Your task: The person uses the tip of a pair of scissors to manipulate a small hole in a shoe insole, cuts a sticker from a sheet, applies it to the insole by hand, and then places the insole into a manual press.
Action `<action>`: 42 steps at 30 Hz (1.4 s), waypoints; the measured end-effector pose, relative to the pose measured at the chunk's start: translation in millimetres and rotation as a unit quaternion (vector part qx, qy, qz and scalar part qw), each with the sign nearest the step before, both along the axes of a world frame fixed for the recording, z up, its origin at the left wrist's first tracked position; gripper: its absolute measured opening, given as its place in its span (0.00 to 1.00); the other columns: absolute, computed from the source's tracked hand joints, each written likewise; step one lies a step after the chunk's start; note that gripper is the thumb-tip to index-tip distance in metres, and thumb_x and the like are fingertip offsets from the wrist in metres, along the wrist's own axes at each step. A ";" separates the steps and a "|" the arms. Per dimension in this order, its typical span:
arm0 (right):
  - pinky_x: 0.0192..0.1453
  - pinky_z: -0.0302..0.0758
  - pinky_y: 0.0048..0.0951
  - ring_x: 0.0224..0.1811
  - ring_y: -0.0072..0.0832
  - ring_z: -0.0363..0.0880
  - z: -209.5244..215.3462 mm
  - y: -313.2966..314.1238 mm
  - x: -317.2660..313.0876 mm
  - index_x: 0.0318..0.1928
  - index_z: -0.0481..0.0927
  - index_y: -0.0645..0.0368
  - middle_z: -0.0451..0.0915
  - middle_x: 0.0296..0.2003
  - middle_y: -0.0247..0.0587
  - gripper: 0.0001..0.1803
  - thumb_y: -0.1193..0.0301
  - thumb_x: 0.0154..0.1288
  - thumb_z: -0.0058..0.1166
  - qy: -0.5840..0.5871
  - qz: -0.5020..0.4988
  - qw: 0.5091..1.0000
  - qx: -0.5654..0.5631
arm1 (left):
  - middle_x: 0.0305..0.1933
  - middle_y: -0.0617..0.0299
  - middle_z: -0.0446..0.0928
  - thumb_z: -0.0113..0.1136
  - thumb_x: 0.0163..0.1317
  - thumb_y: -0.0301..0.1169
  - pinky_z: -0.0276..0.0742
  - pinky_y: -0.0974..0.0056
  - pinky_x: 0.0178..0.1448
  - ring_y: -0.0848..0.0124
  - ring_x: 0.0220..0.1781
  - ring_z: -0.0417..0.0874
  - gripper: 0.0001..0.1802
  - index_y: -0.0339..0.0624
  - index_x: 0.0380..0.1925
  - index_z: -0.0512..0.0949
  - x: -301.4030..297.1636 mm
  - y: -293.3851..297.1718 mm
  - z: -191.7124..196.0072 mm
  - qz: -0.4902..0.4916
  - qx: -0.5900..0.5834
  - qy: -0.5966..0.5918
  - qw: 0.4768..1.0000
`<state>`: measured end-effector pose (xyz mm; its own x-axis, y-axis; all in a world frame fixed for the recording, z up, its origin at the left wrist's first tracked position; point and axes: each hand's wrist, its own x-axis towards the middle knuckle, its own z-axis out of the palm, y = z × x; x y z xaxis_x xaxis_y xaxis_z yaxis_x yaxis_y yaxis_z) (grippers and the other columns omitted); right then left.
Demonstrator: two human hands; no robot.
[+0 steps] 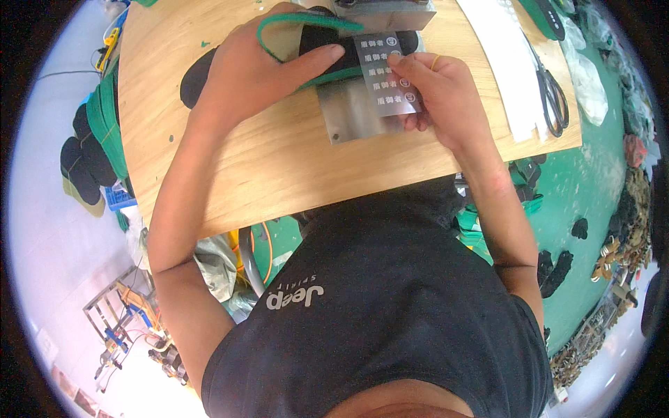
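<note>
My left hand (pixel 254 73) grips a black insole with a green edge (pixel 317 78), its thumb lying across the black face and its other fingers partly hidden. The insole rests over a shiny metal plate (pixel 341 118) at the table's far side. Pinched between the thumb and fingers of my right hand (pixel 442 87) is a clear sheet of white printed labels (pixel 397 101). That sheet overlaps the insole's right part. A second black insole (pixel 195 80) lies on the table, partly behind my left hand.
A metal machine part (pixel 397 17) stands just beyond the insole on the wooden table (pixel 279 167). White strips (pixel 491 63) and black-handled scissors (pixel 552 101) lie at the right edge. Stacked green and black insoles (pixel 104 125) sit off the left side.
</note>
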<state>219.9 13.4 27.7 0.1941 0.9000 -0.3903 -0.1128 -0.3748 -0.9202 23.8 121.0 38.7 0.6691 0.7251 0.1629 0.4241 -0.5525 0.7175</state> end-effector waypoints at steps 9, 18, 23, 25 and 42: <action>0.13 0.63 0.20 0.11 0.21 0.72 -6.0 -1.8 -20.5 0.29 0.78 0.64 0.76 0.18 0.36 0.17 0.61 0.66 0.54 0.007 -0.002 1.000 0.012 | 0.32 0.58 0.81 0.73 0.46 0.31 0.77 0.68 0.39 0.72 0.34 0.81 0.19 0.38 0.36 0.76 16.9 -10.6 16.7 0.083 -0.078 -0.022 0.993; 0.15 0.63 0.20 0.12 0.21 0.71 -11.1 -8.1 -17.8 0.28 0.79 0.62 0.76 0.16 0.37 0.15 0.64 0.66 0.50 0.048 -0.055 0.997 0.033 | 0.37 0.58 0.81 0.67 0.56 0.36 0.76 0.68 0.45 0.72 0.40 0.81 0.18 0.37 0.40 0.76 9.6 -3.1 6.9 0.064 -0.098 -0.022 0.993; 0.15 0.63 0.20 0.12 0.21 0.72 -2.2 -5.4 2.0 0.24 0.77 0.61 0.76 0.15 0.38 0.16 0.64 0.65 0.51 0.043 -0.047 0.998 0.009 | 0.42 0.61 0.81 0.53 0.68 0.39 0.70 0.68 0.52 0.74 0.45 0.77 0.17 0.37 0.48 0.78 -26.4 19.0 -31.5 0.067 -0.009 -0.064 0.996; 0.15 0.62 0.20 0.12 0.21 0.72 -5.3 -3.9 5.2 0.23 0.77 0.60 0.76 0.14 0.38 0.16 0.64 0.65 0.51 0.053 -0.042 0.998 0.011 | 0.46 0.58 0.81 0.48 0.71 0.42 0.67 0.67 0.56 0.71 0.49 0.76 0.20 0.36 0.48 0.77 -27.9 20.6 -31.9 0.094 -0.030 -0.084 0.992; 0.15 0.62 0.21 0.11 0.21 0.71 -7.1 -2.4 6.4 0.22 0.77 0.61 0.75 0.14 0.38 0.17 0.65 0.66 0.50 0.064 -0.014 0.998 0.017 | 0.44 0.57 0.80 0.53 0.67 0.46 0.70 0.66 0.55 0.70 0.48 0.77 0.24 0.34 0.47 0.76 -10.5 9.4 -20.0 0.232 -0.131 -0.195 0.944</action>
<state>226.3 11.0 20.7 0.1700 0.9077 -0.3837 -0.2409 -0.3393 -0.9093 13.3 130.4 18.7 0.1953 0.9750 0.1062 0.2530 -0.1547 0.9550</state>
